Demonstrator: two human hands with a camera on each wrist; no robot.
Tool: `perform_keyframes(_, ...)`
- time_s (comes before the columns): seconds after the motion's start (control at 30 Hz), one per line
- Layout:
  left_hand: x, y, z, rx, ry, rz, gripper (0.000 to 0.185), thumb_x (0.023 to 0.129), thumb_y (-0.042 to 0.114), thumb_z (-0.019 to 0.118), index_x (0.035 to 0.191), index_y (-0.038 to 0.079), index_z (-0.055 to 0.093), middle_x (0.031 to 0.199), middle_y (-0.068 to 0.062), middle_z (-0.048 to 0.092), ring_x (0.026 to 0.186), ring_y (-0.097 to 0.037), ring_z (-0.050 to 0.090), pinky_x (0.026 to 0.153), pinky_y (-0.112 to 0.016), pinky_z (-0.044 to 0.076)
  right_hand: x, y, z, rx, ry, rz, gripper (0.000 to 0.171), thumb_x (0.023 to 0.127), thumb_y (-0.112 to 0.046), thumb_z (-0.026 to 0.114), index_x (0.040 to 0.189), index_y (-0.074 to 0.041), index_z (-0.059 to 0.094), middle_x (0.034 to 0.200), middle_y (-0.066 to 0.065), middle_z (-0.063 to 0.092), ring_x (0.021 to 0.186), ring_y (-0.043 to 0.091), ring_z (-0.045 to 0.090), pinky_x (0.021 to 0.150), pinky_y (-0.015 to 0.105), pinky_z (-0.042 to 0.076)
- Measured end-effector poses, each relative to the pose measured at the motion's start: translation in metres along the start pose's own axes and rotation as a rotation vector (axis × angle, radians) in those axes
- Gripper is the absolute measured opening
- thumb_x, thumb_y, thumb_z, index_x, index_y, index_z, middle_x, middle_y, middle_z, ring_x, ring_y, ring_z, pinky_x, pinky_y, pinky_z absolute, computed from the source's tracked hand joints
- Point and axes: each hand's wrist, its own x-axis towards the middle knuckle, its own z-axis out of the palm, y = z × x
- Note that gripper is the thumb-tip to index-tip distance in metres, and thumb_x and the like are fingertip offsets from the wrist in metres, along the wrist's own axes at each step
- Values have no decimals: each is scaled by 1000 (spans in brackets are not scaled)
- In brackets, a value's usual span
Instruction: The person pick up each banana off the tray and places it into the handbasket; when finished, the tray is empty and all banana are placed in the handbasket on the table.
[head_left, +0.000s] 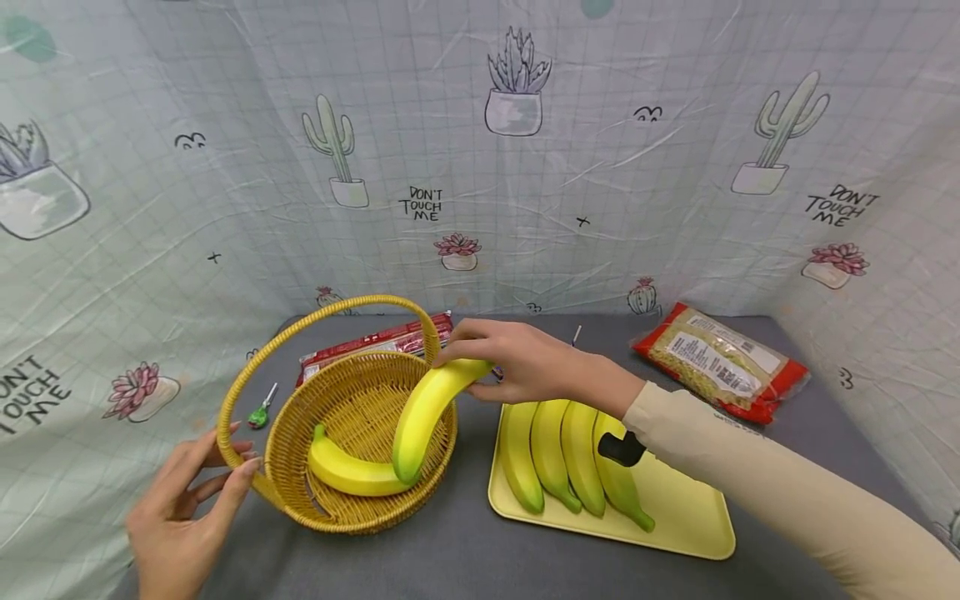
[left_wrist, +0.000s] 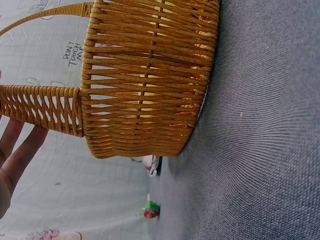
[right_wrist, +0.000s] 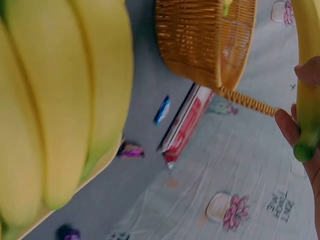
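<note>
One yellow banana [head_left: 348, 475] is already lying in the round wicker basket [head_left: 363, 408], right hand [head_left: 517, 362] is pinching a second banana [head_left: 426, 417] over its right edge, left hand [head_left: 183, 504] is gripping the handle [head_left: 375, 299], four bananas [head_left: 553, 450] are waiting on the yellow tray [head_left: 686, 521].

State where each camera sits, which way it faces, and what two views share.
Head: worn on the head, facing forward and down at basket and tray; left hand, right hand and sleeve show.
Left wrist: worn there, facing the basket's outside; left hand shows partly.
Right wrist: worn there, facing bananas and basket; right hand shows partly.
Head and right wrist share the held banana.
</note>
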Motion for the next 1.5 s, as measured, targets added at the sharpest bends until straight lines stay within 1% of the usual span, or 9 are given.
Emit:
perform_keyframes(0.27,-1,0,0,-4,-19,-1,54,80,-33,72,132,-18,64,118,-23,68,99,-17,70,78,-20,62,33,-7,17,-24,-93,-2,46,95,-15,80,139,-19,68,135,2,59,115,13,56,92,26,53)
perform_keyframes(0.37,-2,0,-1,-4,-19,2,54,79,-33,72,131,-19,64,117,-23,68,99,-17,70,78,-20,62,44,-9,25,-38,-125,2,45,96,-18,80,139,-19,67,135,2,59,113,14,56,88,24,53)
perform_keyframes(0.5,-2,0,-1,4,-16,-1,54,80,-33,72,131,-18,64,118,-24,68,99,-17,70,78,-20,62,59,-10,36,-55,-138,12,45,97,-18,79,141,-20,67,133,2,60,106,14,56,83,23,52)
perform_keyframes(0.63,-1,0,-1,0,-13,0,54,80,-33,72,132,-18,64,118,-24,68,99,-17,70,78,-20,62,72,-10,46,-73,-148,29,46,97,-20,78,142,-21,66,132,1,60,108,13,56,80,22,52)
perform_keyframes(0.77,-1,0,-1,-1,-14,2,54,80,-33,72,132,-18,64,119,-24,68,99,-17,71,79,-20,62,83,-8,54,-90,-170,65,47,98,-22,78,143,-23,65,135,1,59,110,13,57,76,23,53)
perform_keyframes(0.9,-1,0,-1,4,-11,-2,54,80,-32,72,132,-18,64,119,-24,68,99,-17,71,79,-20,62,95,-6,61,-85,-194,99,48,99,-23,77,145,-22,64,134,1,58,101,13,57,76,22,51)
perform_keyframes(1.03,-2,0,-1,-2,-9,-1,53,81,-32,72,132,-19,64,119,-24,68,99,-17,70,79,-20,62,109,-4,71,-81,-218,125,48,100,-21,75,146,-20,63,128,2,58,93,13,55,75,21,48)
perform_keyframes(1.3,0,0,-2,-15,-10,10,52,82,-31,72,131,-19,63,120,-25,68,100,-18,71,79,-21,62,134,1,90,-149,-261,224,50,100,-23,76,147,-26,63,126,-2,57,95,10,53,69,21,49)
perform_keyframes(1.5,-1,0,-2,-49,-12,5,53,81,-32,71,132,-20,62,121,-26,67,100,-18,71,79,-21,62,140,6,101,-158,-274,250,49,100,-25,75,147,-26,63,126,-2,56,96,9,53,70,21,49)
